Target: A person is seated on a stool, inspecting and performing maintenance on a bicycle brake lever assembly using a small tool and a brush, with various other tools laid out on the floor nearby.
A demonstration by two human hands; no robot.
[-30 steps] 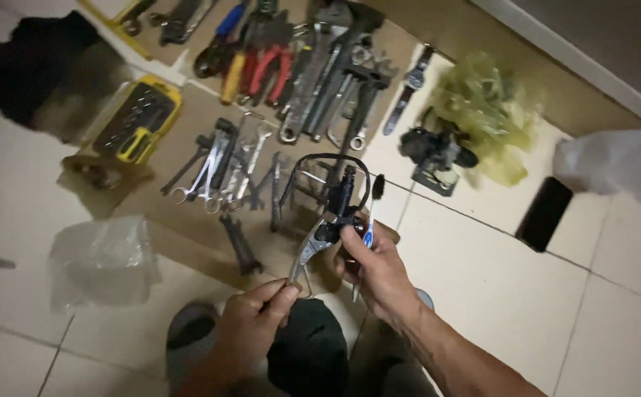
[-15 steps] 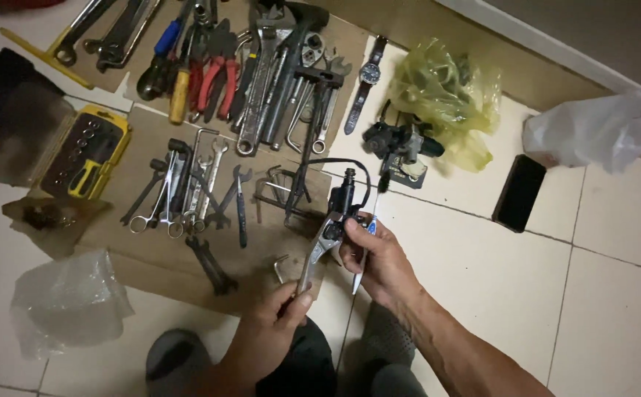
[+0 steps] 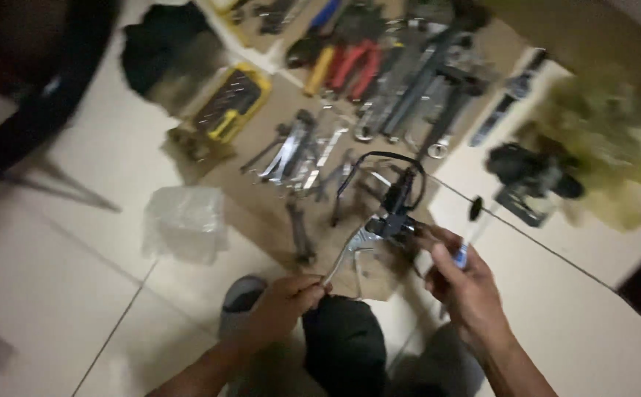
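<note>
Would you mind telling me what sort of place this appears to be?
Probably a home or small repair spot: a tiled floor with wrenches and pliers spread on cardboard.

The brake lever (image 3: 350,254) pinched in the left hand (image 3: 283,303) is showing bright, polished metal, its clamp body (image 3: 394,213) a matt black. At centre, the spanners (image 3: 298,154) are gleaming like smooth steel on dull brown cardboard (image 3: 261,125). The plier handles (image 3: 350,66) at top are looking like glossy red plastic. A crinkled clear plastic bag (image 3: 184,220) is lying at left on glossy pale floor tiles (image 3: 55,279).
</note>
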